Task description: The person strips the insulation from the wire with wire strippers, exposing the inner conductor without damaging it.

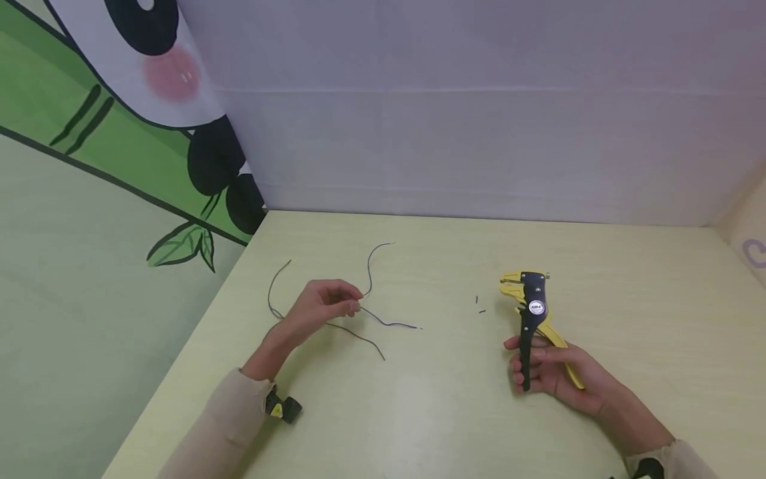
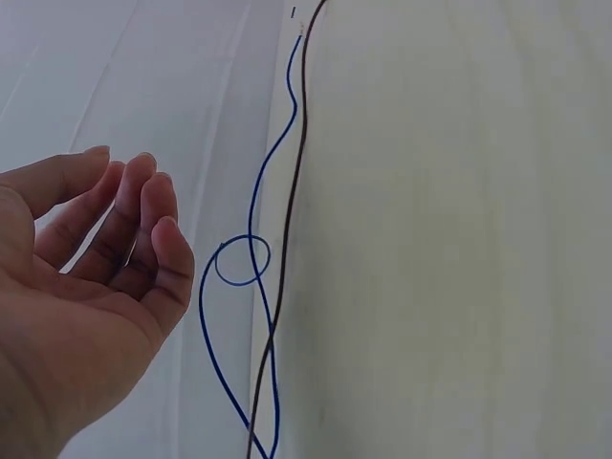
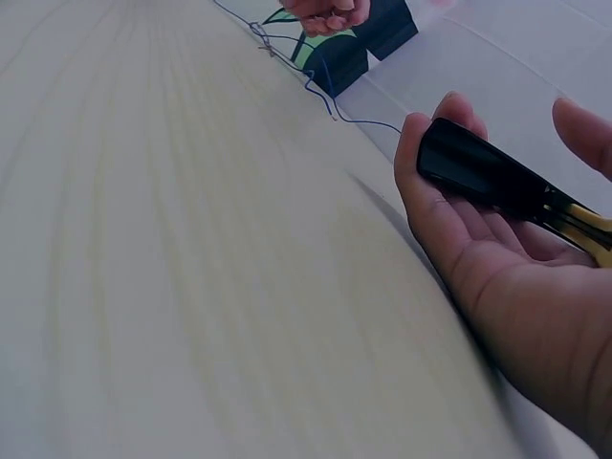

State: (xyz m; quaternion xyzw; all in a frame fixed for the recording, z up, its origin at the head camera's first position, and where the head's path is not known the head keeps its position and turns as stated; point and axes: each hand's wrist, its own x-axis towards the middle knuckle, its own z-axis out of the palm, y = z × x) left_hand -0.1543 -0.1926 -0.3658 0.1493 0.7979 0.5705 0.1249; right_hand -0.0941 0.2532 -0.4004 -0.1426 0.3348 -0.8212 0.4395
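Note:
My left hand [image 1: 317, 307] hovers over the wires with its fingers loosely bent. In the left wrist view that hand [image 2: 86, 306] stands beside the wires with nothing visible in its fingers. A thin blue wire [image 1: 389, 324] runs out from behind the fingertips, and in the left wrist view the blue wire [image 2: 256, 191] makes a small loop. Under the hand lies a brown wire [image 1: 359, 336], its middle partly hidden. My right hand [image 1: 571, 369] holds a yellow and black wire stripper [image 1: 532, 313] by its handles, the jaws upward. Fingers curl about the black handle [image 3: 478, 167].
Two tiny dark snippets [image 1: 477, 299] lie on the pale wooden table [image 1: 419, 426] left of the stripper. A light cloth wall [image 1: 479, 153] rises at the table's back edge. At the left hangs a printed green and white backdrop [image 1: 90, 219].

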